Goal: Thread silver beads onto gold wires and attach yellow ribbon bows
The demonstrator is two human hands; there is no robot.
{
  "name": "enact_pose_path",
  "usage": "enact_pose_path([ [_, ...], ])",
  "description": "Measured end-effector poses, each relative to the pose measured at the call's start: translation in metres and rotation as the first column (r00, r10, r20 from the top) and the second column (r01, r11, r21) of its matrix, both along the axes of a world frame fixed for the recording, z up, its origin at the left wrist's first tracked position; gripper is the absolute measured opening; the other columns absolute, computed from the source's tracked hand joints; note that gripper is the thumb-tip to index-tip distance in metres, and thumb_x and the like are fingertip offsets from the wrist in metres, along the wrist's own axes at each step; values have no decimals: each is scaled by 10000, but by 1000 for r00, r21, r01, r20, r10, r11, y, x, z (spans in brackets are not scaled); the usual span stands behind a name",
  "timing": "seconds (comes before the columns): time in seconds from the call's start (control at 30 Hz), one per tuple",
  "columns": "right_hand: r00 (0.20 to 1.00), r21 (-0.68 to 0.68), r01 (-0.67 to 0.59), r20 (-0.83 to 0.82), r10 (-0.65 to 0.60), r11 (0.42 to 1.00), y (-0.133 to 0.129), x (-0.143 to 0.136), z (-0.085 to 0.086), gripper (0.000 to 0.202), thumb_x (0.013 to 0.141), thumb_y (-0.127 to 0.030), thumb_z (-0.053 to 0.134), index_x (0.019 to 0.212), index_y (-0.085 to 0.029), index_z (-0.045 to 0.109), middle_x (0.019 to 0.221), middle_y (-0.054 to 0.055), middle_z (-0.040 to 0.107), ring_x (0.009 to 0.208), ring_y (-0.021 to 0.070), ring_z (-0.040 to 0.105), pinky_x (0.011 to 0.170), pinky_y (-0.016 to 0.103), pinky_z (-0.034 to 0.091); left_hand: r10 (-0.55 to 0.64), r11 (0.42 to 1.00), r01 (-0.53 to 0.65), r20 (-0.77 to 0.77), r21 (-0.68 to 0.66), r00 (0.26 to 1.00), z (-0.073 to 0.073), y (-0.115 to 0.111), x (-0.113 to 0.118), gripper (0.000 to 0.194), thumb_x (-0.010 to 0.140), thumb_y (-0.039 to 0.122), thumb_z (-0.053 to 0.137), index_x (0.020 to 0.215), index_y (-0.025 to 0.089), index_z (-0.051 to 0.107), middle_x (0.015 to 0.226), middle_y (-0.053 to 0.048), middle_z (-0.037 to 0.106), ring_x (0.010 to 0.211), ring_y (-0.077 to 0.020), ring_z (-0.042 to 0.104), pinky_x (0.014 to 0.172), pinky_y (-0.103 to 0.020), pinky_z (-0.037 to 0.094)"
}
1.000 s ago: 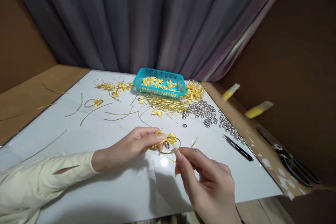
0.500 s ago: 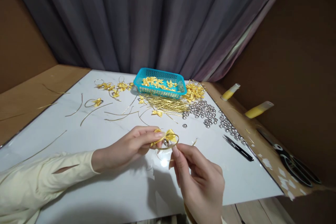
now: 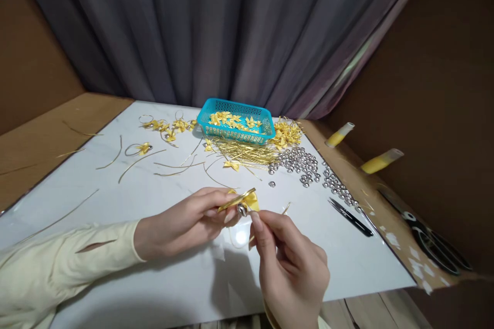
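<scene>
Between the thumb and fingers of my left hand [image 3: 193, 218] is a yellow ribbon bow [image 3: 252, 201], partly covered by the fingertips. A looped gold cord [image 3: 247, 195] crosses the bow, seen nearly edge-on. Just under it sits a shiny silver bead [image 3: 242, 209]. My right hand [image 3: 293, 262] is closed in a pinch at the bow's right side, on a thin strand of the gold cord beside the bead. More thin cord curves below, between the two hands. Exactly where the strand ends is hidden by my right fingers.
A blue basket [image 3: 235, 138] holds yellow bows. Gold cords [image 3: 247, 153] lie before it, with silver beads [image 3: 297, 160] to their right. Finished-looking bow loops [image 3: 144, 148] lie left. Thread snips [image 3: 351, 217], black scissors [image 3: 432, 239] and two yellow-filled tubes [image 3: 382, 161] are at right.
The cord loop has tipped from a round, open view to nearly edge-on across the bow. My right fingertips have shifted slightly left, close to the bead. The table things stay put.
</scene>
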State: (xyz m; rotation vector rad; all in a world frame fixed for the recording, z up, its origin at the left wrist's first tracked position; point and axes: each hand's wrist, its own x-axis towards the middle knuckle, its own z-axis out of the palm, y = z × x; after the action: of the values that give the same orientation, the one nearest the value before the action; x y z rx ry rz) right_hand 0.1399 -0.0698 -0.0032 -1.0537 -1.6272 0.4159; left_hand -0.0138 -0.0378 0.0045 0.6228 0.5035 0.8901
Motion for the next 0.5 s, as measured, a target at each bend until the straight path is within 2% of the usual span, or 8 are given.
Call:
enact_pose_path([
  [0.3, 992, 132, 41, 113, -56, 990, 1, 0, 4, 134, 834, -59, 514, 785, -159, 590, 506, -43, 537, 390, 57, 478, 420, 165, 359, 27, 996, -19, -90, 84, 996, 2, 1, -2, 251, 821, 224, 626, 590, 133, 594, 596, 31, 483, 592, -98, 337, 630, -177, 334],
  [0.5, 983, 168, 66, 159, -93, 984, 3, -3, 5, 135, 826, -48, 508, 789, -156, 579, 505, -44, 514, 399, 61, 466, 432, 175, 360, 23, 991, -10, -94, 133, 995, 4, 2, -4, 235, 807, 248, 650, 610, 135, 590, 589, 41, 488, 580, -86, 364, 607, -165, 343],
])
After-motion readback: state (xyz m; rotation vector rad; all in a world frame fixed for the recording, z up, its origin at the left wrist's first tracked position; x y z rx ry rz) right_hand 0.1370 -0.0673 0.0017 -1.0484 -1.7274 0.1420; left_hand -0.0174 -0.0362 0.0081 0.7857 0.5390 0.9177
